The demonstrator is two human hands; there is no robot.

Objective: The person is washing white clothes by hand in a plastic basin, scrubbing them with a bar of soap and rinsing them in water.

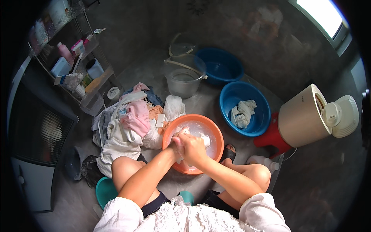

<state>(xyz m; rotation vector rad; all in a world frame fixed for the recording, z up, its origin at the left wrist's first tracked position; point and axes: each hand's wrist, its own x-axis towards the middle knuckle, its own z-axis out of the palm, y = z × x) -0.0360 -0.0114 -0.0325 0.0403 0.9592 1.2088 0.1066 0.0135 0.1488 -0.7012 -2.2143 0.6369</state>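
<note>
An orange plastic basin (216,124) of cloudy, sudsy water stands before me, between my knees. Over it my left hand (177,144) and my right hand (193,147) are pressed together around a wet white cloth (185,130). My right hand covers much of the left, and most of the cloth is hidden by my fingers. Another white patch of fabric (205,140) shows in the water beside my right hand. Against the basin's left side lies a heap of laundry (121,133) with white, grey and pink pieces. A white bar (160,120), perhaps soap, rests on the heap.
A blue basin (263,111) at the right holds a white cloth (243,113); another blue basin (220,65) and a clear bucket (184,84) stand behind. An appliance with its lid open (301,119) sits on a red stand. Left are a shelf rack (100,76) and a teal basin (105,191).
</note>
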